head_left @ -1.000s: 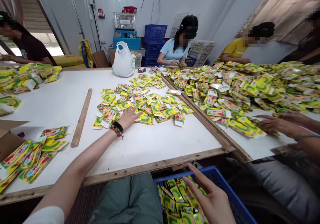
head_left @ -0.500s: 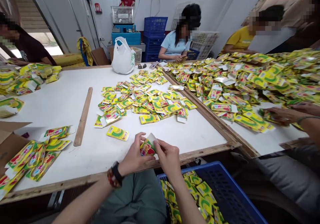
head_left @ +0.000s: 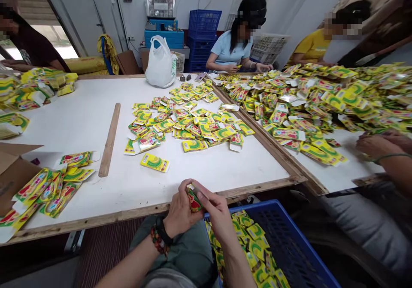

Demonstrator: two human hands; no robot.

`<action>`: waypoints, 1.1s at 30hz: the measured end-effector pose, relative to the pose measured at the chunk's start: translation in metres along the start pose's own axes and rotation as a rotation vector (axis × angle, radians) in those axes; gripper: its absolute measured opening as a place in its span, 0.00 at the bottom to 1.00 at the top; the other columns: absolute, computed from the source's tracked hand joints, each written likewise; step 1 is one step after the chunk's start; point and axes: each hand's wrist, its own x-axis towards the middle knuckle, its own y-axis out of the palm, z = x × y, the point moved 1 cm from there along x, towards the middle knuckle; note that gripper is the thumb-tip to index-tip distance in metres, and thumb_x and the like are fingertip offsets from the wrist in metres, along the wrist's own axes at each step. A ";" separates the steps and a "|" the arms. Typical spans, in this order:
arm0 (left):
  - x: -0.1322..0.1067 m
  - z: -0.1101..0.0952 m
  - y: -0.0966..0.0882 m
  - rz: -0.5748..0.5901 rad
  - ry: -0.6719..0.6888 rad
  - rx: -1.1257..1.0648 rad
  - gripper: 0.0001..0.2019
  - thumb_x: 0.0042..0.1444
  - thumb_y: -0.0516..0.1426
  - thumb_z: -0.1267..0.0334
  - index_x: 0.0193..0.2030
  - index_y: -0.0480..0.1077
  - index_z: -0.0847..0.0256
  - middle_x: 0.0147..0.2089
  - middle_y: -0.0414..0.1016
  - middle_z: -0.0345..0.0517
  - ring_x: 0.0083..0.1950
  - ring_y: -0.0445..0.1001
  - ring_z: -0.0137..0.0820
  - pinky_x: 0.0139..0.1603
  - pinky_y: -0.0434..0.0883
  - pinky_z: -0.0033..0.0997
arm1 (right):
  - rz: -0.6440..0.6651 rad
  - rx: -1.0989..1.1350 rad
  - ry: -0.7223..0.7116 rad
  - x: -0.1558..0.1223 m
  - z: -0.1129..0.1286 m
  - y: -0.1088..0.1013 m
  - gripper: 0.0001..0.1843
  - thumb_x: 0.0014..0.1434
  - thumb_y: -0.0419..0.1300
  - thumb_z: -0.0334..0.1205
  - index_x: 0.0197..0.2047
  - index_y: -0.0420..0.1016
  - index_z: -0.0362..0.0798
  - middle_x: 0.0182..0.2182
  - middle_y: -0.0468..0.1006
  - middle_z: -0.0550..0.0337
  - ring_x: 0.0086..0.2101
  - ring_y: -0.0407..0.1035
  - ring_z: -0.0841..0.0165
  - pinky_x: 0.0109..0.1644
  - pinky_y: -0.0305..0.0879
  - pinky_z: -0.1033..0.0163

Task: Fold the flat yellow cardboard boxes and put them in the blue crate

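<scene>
- Flat packets [head_left: 48, 191]: stacked at the table's [head_left: 80, 120] near left corner, within reach.
- Left hand [head_left: 179, 214]: curled shut round a small carton [head_left: 194, 201], just off the near edge, seemingly steadying it.
- Right hand [head_left: 219, 214]: fingertips [head_left: 202, 195] pinching the carton's top, seemingly working a flap.
- Blue crate [head_left: 289, 241]: below the near edge at right, holding similar cartons [head_left: 254, 245].

L hand [head_left: 179, 211], R hand [head_left: 219, 214] on packet [head_left: 194, 202]

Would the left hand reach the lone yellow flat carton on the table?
Probably yes: the yellow flat carton lies close ahead, nothing between, though the left hand grips a folded carton.
</scene>
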 end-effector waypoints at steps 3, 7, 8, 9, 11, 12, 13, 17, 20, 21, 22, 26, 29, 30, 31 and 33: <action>0.000 -0.006 0.000 0.034 -0.012 0.001 0.32 0.48 0.57 0.65 0.60 0.49 0.61 0.56 0.62 0.57 0.56 0.67 0.44 0.52 0.68 0.46 | -0.078 -0.138 -0.051 -0.003 0.006 0.001 0.20 0.48 0.67 0.51 0.43 0.81 0.50 0.47 0.78 0.53 0.52 0.70 0.55 0.63 0.59 0.46; 0.001 -0.010 0.001 -0.005 0.003 -0.005 0.33 0.46 0.58 0.66 0.60 0.50 0.62 0.56 0.59 0.57 0.59 0.63 0.45 0.55 0.67 0.47 | -0.135 -0.089 0.013 0.002 0.014 0.003 0.21 0.45 0.68 0.51 0.40 0.82 0.47 0.42 0.80 0.52 0.45 0.75 0.55 0.55 0.68 0.48; 0.001 -0.010 0.001 -0.016 -0.001 -0.011 0.33 0.46 0.58 0.66 0.60 0.50 0.62 0.57 0.58 0.57 0.59 0.63 0.45 0.55 0.66 0.47 | -0.123 -0.083 0.043 0.004 0.014 0.004 0.23 0.44 0.69 0.50 0.41 0.82 0.46 0.41 0.80 0.52 0.43 0.76 0.56 0.53 0.70 0.49; 0.001 -0.010 0.001 -0.026 -0.008 -0.019 0.34 0.47 0.57 0.66 0.60 0.50 0.62 0.57 0.58 0.58 0.59 0.62 0.45 0.56 0.66 0.47 | -0.109 -0.080 0.076 0.006 0.015 0.004 0.24 0.43 0.70 0.49 0.43 0.81 0.46 0.41 0.80 0.52 0.40 0.77 0.57 0.50 0.72 0.50; 0.002 -0.010 0.000 -0.040 -0.022 -0.031 0.33 0.47 0.57 0.65 0.60 0.49 0.63 0.57 0.58 0.58 0.59 0.62 0.45 0.56 0.66 0.47 | -0.083 -0.071 0.123 0.008 0.014 0.004 0.27 0.43 0.70 0.49 0.45 0.80 0.46 0.40 0.80 0.52 0.36 0.77 0.59 0.46 0.74 0.51; 0.002 -0.009 -0.001 -0.044 -0.026 -0.033 0.33 0.48 0.57 0.65 0.60 0.49 0.63 0.57 0.57 0.58 0.59 0.63 0.45 0.56 0.66 0.48 | -0.078 -0.071 0.114 0.008 0.013 0.004 0.26 0.43 0.69 0.49 0.46 0.80 0.46 0.41 0.80 0.52 0.36 0.77 0.59 0.46 0.74 0.51; 0.002 -0.009 -0.001 -0.047 -0.027 -0.035 0.33 0.48 0.57 0.64 0.60 0.49 0.63 0.57 0.57 0.59 0.58 0.63 0.45 0.55 0.66 0.48 | -0.076 -0.088 0.084 0.008 0.012 0.004 0.25 0.44 0.69 0.49 0.45 0.80 0.46 0.42 0.80 0.52 0.39 0.77 0.58 0.49 0.72 0.50; 0.002 -0.006 0.002 -0.063 0.010 -0.052 0.30 0.52 0.56 0.62 0.60 0.48 0.63 0.56 0.58 0.58 0.57 0.63 0.44 0.55 0.67 0.48 | -0.075 -0.304 -0.107 0.001 0.005 0.009 0.21 0.53 0.63 0.48 0.48 0.79 0.48 0.48 0.77 0.53 0.51 0.72 0.55 0.60 0.64 0.48; -0.001 -0.007 0.004 -0.085 0.014 -0.053 0.26 0.55 0.53 0.64 0.59 0.50 0.63 0.55 0.59 0.58 0.57 0.63 0.42 0.55 0.67 0.47 | -0.051 -0.454 -0.258 -0.004 -0.003 0.016 0.22 0.56 0.61 0.44 0.54 0.75 0.49 0.51 0.75 0.54 0.53 0.70 0.57 0.60 0.65 0.50; -0.002 -0.009 0.003 -0.083 0.016 -0.057 0.25 0.55 0.53 0.65 0.59 0.50 0.63 0.54 0.59 0.57 0.56 0.63 0.42 0.55 0.67 0.47 | -0.044 -0.490 -0.316 -0.006 -0.005 0.016 0.21 0.58 0.60 0.43 0.54 0.74 0.50 0.52 0.74 0.54 0.54 0.70 0.58 0.60 0.66 0.51; -0.001 -0.010 -0.001 -0.054 0.034 -0.062 0.26 0.54 0.53 0.65 0.59 0.51 0.63 0.54 0.59 0.57 0.56 0.63 0.42 0.55 0.67 0.46 | -0.040 -0.521 -0.364 -0.009 -0.005 0.013 0.20 0.59 0.58 0.42 0.54 0.75 0.50 0.52 0.74 0.54 0.54 0.70 0.59 0.59 0.66 0.52; 0.019 -0.003 -0.041 0.296 0.196 0.104 0.31 0.52 0.57 0.65 0.63 0.53 0.59 0.60 0.56 0.56 0.60 0.61 0.42 0.59 0.65 0.46 | -0.086 -0.706 -0.337 -0.028 0.002 -0.031 0.17 0.60 0.56 0.46 0.47 0.80 0.50 0.47 0.78 0.51 0.49 0.74 0.58 0.53 0.72 0.55; 0.055 0.028 -0.095 0.261 0.113 0.524 0.31 0.51 0.54 0.74 0.63 0.57 0.60 0.64 0.56 0.57 0.63 0.56 0.47 0.64 0.56 0.54 | -0.177 -1.011 -0.234 -0.036 0.007 -0.075 0.21 0.56 0.59 0.52 0.47 0.81 0.50 0.49 0.76 0.47 0.47 0.74 0.51 0.42 0.76 0.53; 0.068 0.041 -0.113 0.235 0.042 0.651 0.31 0.47 0.54 0.77 0.61 0.59 0.62 0.64 0.57 0.58 0.63 0.55 0.50 0.61 0.57 0.55 | -0.182 -1.085 -0.245 -0.033 0.006 -0.081 0.22 0.55 0.60 0.52 0.48 0.80 0.51 0.51 0.74 0.47 0.49 0.72 0.50 0.43 0.76 0.52; 0.080 0.051 -0.127 0.248 0.012 0.732 0.30 0.46 0.54 0.77 0.60 0.62 0.62 0.64 0.57 0.58 0.63 0.55 0.52 0.60 0.57 0.56 | -0.158 -1.122 -0.281 -0.028 0.004 -0.081 0.22 0.55 0.60 0.51 0.50 0.79 0.51 0.53 0.73 0.48 0.52 0.70 0.50 0.47 0.74 0.49; 0.098 0.064 -0.144 0.380 0.025 0.737 0.26 0.46 0.54 0.75 0.55 0.67 0.61 0.59 0.65 0.56 0.60 0.60 0.51 0.59 0.58 0.54 | -0.045 -1.084 -0.392 -0.011 -0.003 -0.064 0.22 0.58 0.56 0.45 0.54 0.75 0.51 0.55 0.71 0.50 0.57 0.65 0.53 0.57 0.67 0.47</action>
